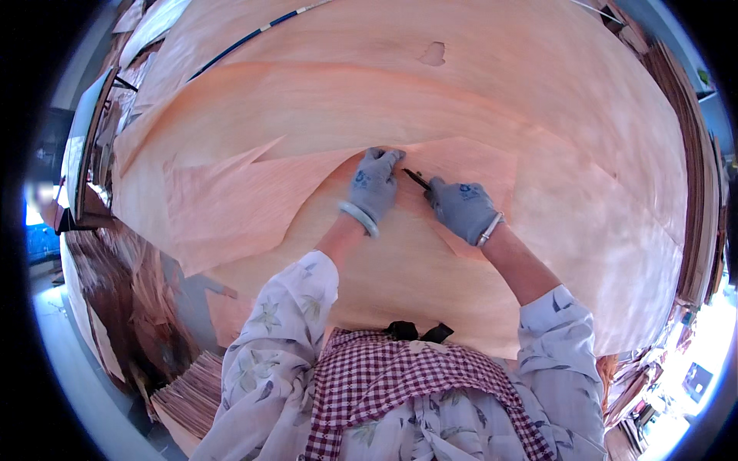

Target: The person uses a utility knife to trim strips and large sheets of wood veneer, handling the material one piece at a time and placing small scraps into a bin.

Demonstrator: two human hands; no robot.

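My left hand [374, 184], in a grey work glove, is closed in a pinch on the edge of a thin pinkish wood veneer piece [238, 196]. This piece has a torn, pointed upper edge and lies over a large pale veneer sheet [369, 276]. In my gloved right hand [465, 209] is a dark knife [416, 179], its tip pointing up and left toward my left fingertips. The knife's handle is mostly hidden by the fingers. Beneath the right hand lies more pinkish veneer [469, 161].
A blue and white rod [261, 31] lies across the far left of the sheet. Near the far middle is a small irregular hole [434, 54]. Stacked veneer [692, 184] stands along the right, with another stack [192, 399] at the lower left. Torn scraps [131, 300] hang at the left.
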